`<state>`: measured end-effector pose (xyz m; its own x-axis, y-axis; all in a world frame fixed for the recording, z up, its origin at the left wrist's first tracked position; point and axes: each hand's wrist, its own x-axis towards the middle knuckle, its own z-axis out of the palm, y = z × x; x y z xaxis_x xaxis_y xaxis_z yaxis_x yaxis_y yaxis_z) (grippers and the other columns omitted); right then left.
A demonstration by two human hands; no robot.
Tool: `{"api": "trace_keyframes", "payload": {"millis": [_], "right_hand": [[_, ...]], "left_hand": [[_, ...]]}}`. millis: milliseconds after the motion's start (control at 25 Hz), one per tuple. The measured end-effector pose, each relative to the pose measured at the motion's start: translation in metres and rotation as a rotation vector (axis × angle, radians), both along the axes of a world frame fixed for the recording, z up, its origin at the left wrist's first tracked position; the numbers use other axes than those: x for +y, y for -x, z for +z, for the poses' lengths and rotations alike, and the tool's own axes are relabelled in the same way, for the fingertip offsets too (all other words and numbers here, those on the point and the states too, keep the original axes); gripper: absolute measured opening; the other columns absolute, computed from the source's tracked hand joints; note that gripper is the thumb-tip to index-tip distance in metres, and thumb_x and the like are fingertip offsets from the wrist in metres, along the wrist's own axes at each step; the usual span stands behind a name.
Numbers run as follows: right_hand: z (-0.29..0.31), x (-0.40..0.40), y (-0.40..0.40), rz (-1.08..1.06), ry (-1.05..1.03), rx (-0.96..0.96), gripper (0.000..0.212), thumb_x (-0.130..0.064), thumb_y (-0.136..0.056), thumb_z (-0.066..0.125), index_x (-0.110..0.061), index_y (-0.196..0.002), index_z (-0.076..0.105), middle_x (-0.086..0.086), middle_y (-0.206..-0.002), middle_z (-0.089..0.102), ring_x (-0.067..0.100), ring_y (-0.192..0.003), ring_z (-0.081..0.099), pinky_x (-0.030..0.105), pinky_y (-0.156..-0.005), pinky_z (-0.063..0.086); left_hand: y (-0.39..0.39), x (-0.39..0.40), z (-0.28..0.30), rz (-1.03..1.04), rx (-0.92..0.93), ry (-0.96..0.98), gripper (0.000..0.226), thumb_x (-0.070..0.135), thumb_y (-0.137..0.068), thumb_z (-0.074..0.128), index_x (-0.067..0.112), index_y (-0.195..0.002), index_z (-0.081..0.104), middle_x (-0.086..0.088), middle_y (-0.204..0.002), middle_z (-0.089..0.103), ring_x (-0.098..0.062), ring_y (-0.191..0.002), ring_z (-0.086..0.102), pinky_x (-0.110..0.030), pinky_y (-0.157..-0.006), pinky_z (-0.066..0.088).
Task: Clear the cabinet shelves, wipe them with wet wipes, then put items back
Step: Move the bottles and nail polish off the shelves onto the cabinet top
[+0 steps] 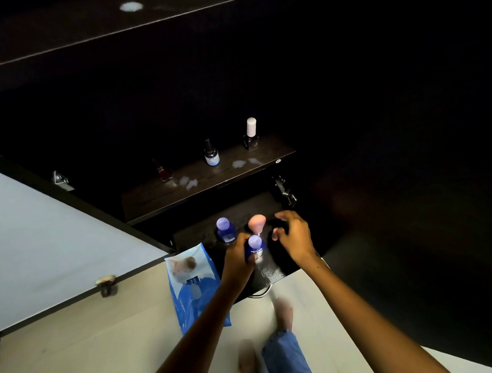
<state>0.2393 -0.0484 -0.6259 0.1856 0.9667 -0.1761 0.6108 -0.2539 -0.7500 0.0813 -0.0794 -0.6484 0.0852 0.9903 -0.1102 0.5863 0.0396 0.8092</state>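
My left hand [237,253] is wrapped around a blue bottle with a lilac cap [255,248], fingers curled round its body, holding it upright just above the lower shelf [201,229] of the dark cabinet. My right hand [292,236] hovers beside it with nothing in it, fingers spread and loosely bent, thumb and forefinger apart; its fingertips reach toward the pink-capped bottle [256,224], but I cannot tell whether they touch it. That pink-capped one stands just behind the bottle I hold. A second blue bottle with a lilac cap [225,230] stands upright to the left of both, near my left knuckles.

On the upper shelf [161,193] three small nail polish bottles stand in a slanting row, well apart from one another: a dark red one [163,171] on the left, a black-capped one with a pale label [211,154] in the middle, and a white-capped one [251,134] on the right. Pale wet smears [240,163] show on the shelf board in front of them.

A blue wet wipes pack [191,283] lies flat on the light floor [77,345], just left of my left forearm, its top edge at the cabinet's lower front. The open white cabinet door [59,234] swings out on the left, with a round knob [105,282] near its lower edge. Metal hinges [284,189] sit on the cabinet's right side. My bare foot [284,314] and a blue trouser leg [284,355] show below
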Motion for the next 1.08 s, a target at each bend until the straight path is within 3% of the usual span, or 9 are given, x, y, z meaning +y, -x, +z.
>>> {"api": "trace_keyframes", "payload": {"millis": [160,320,400,480,600,680,840,1080], "right_hand": [[0.005,0.003,0.0,0.008,-0.004,0.026,0.039,0.01,-0.077,0.057,-0.004,-0.113,0.061,0.011,-0.118,0.063,0.022,-0.111,0.059,0.024,-0.096,0.044],[0.015,0.002,0.002,0.011,-0.03,0.051,0.04,0.012,-0.076,0.055,-0.004,-0.112,0.061,0.012,-0.115,0.065,0.021,-0.109,0.061,0.023,-0.095,0.044],[0.025,0.001,0.003,0.012,-0.053,0.059,0.04,0.013,-0.076,0.051,-0.003,-0.112,0.06,0.012,-0.115,0.064,0.022,-0.109,0.061,0.026,-0.096,0.046],[0.04,-0.001,0.007,0.018,-0.075,0.061,0.04,0.014,-0.076,0.05,-0.002,-0.111,0.061,0.014,-0.115,0.064,0.023,-0.109,0.06,0.031,-0.097,0.047],[0.076,-0.011,0.016,-0.037,-0.11,0.118,0.035,0.013,-0.077,0.05,-0.003,-0.105,0.064,0.014,-0.111,0.066,0.023,-0.105,0.062,0.034,-0.092,0.05],[0.105,-0.017,0.025,-0.07,-0.146,0.149,0.032,0.011,-0.079,0.051,-0.004,-0.102,0.066,0.013,-0.106,0.068,0.021,-0.101,0.064,0.029,-0.086,0.051],[0.153,-0.027,0.054,-0.03,-0.301,0.17,0.024,0.012,-0.08,0.054,-0.001,-0.095,0.067,0.012,-0.094,0.071,0.014,-0.087,0.064,0.024,-0.087,0.05],[0.185,-0.016,0.083,0.018,-0.398,0.146,0.022,0.008,-0.08,0.056,-0.004,-0.094,0.068,0.009,-0.092,0.072,0.014,-0.087,0.066,0.02,-0.083,0.046]], "left_hand": [[0.001,0.001,0.001,0.0,0.0,0.005,0.025,0.005,-0.072,0.055,0.01,-0.096,0.056,-0.008,-0.091,0.068,-0.022,-0.082,0.062,-0.019,-0.072,0.042],[0.004,-0.009,0.018,0.068,-0.021,-0.08,0.036,-0.002,-0.078,0.051,0.007,-0.112,0.056,-0.009,-0.111,0.065,-0.016,-0.1,0.059,-0.01,-0.087,0.036],[0.011,-0.019,0.026,0.108,-0.021,-0.128,0.038,0.003,-0.081,0.049,0.004,-0.118,0.053,-0.009,-0.119,0.06,-0.015,-0.107,0.054,-0.016,-0.094,0.036],[0.021,-0.026,0.037,0.153,-0.04,-0.116,0.042,0.0,-0.08,0.052,0.006,-0.121,0.051,-0.01,-0.121,0.06,-0.02,-0.11,0.055,-0.03,-0.098,0.043],[0.031,-0.031,0.078,0.209,-0.1,-0.066,0.041,-0.007,-0.078,0.055,0.01,-0.115,0.053,-0.009,-0.114,0.063,-0.022,-0.104,0.06,-0.038,-0.096,0.048],[0.038,-0.032,0.115,0.2,-0.168,-0.104,0.039,-0.011,-0.076,0.057,0.006,-0.111,0.055,-0.01,-0.108,0.065,-0.02,-0.097,0.062,-0.034,-0.093,0.05],[0.059,-0.032,0.167,0.205,-0.241,-0.179,0.033,-0.006,-0.077,0.062,0.002,-0.108,0.056,-0.013,-0.105,0.065,-0.016,-0.093,0.061,-0.022,-0.086,0.048],[0.081,-0.02,0.197,0.265,-0.287,-0.253,0.03,-0.002,-0.08,0.063,0.005,-0.107,0.056,-0.01,-0.108,0.063,-0.015,-0.098,0.059,-0.018,-0.083,0.045]]}}
